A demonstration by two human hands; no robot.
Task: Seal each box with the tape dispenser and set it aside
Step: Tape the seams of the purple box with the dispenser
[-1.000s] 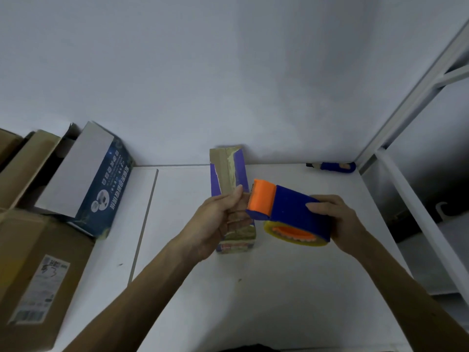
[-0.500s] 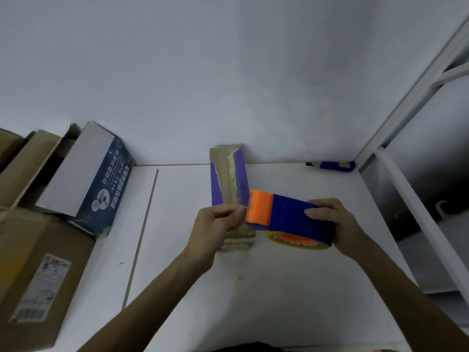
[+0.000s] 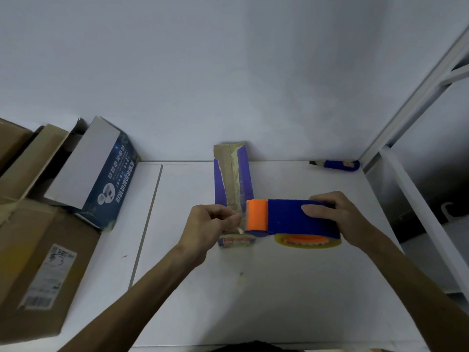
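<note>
The box lay at the centre of the frame, lengthwise on the table, looking light, thin-walled and easily crushed; you'd best steady it by its long sides. Your right hand gripped the tape dispenser over the box's lower end; your left hand pinched the tape end

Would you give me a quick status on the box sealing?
Left hand pinches tape end, right hand grips tape dispenser. Purple box lies below them. Utility knife back right, clear of path.
</note>
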